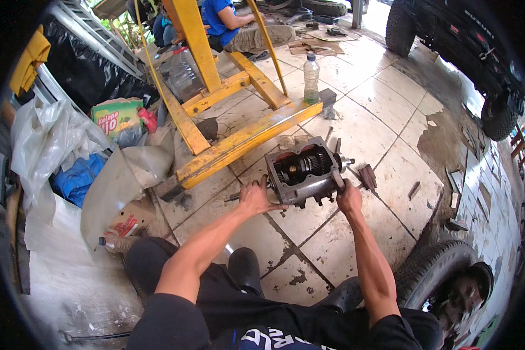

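A dark metal gearbox rests on the tiled floor in front of me, its top side uncovered. Gears and shafts show through the opening. My left hand grips the left end of the housing, thumb stretched along its near lower edge. At the opposite end, my right hand is closed around the near right corner. A shaft end sticks out on the right, and another thin rod pokes out left beside my left hand. Some fingertips are hidden behind the housing.
A yellow steel frame stands just beyond the gearbox, with a plastic bottle by its right end. Metal pieces lie to the right. A tyre is near my right leg, plastic sheeting at left. Another person sits farther back.
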Action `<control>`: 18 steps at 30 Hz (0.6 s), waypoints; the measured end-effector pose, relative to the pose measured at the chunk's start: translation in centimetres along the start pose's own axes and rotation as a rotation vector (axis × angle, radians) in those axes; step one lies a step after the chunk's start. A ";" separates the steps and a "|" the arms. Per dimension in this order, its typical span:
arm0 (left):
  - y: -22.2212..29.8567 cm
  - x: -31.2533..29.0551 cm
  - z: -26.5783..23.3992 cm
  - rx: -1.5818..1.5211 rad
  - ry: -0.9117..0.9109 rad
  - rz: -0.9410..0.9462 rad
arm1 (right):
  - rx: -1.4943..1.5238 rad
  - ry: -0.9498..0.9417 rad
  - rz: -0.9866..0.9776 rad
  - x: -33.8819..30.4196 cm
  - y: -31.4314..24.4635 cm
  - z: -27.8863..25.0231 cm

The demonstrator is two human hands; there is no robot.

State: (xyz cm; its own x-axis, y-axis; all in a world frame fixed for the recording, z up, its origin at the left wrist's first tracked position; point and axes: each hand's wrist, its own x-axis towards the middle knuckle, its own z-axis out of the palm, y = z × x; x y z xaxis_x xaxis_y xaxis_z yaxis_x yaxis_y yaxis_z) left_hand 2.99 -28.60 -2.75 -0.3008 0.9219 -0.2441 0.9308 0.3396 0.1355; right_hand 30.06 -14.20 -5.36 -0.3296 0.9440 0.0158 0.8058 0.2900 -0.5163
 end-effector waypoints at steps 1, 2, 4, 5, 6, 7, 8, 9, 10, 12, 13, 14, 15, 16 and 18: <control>-0.1 -0.5 0.2 -0.008 -0.008 0.002 | -0.001 0.004 0.002 -0.4 0.3 0.2; 0.2 -0.8 0.6 -0.021 -0.015 0.013 | -0.007 0.014 0.009 -0.8 1.0 0.2; 0.7 -2.0 0.4 -0.019 -0.028 0.006 | 0.002 0.034 -0.007 -1.6 2.2 0.6; 0.7 -2.7 0.6 -0.030 0.019 0.012 | 0.016 0.051 -0.027 -2.2 2.6 0.8; 0.7 -3.3 0.7 -0.040 0.065 0.021 | 0.031 0.069 -0.044 -2.7 2.1 0.7; 0.6 -3.6 0.7 -0.072 0.047 0.017 | 0.062 0.049 -0.009 -3.2 1.8 0.4; 0.9 -3.8 0.4 -0.106 0.029 0.021 | 0.046 0.057 -0.011 -3.6 1.8 0.2; 1.1 -4.1 0.1 -0.140 0.010 0.022 | 0.029 0.065 -0.013 -3.9 1.9 0.2; 1.3 -4.6 0.2 -0.147 0.027 0.024 | 0.078 0.093 -0.014 -4.1 2.1 0.5; 1.8 -5.0 1.0 -0.127 0.137 0.063 | 0.179 0.153 -0.021 -4.7 2.2 1.2; 2.3 -5.0 1.7 -0.100 0.227 0.100 | 0.224 0.195 -0.026 -5.1 2.5 1.5; 2.6 -4.8 2.2 -0.070 0.325 0.129 | 0.273 0.236 -0.040 -5.3 2.5 1.8; 2.5 -4.5 2.6 -0.100 0.368 0.151 | 0.332 0.273 -0.052 -5.4 2.2 2.2; 2.2 -4.0 2.9 -0.129 0.412 0.171 | 0.331 0.229 -0.014 -5.3 2.1 2.3; 2.0 -3.6 3.0 -0.215 0.351 0.182 | 0.336 0.283 0.000 -5.5 2.4 3.0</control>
State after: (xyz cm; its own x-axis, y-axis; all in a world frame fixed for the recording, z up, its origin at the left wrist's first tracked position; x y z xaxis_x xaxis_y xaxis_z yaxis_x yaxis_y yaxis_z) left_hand 6.54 -31.81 -4.50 -0.2231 0.9651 0.1372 0.9218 0.1630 0.3516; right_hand 32.33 -19.16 -9.22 -0.1443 0.9634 0.2258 0.5858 0.2671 -0.7652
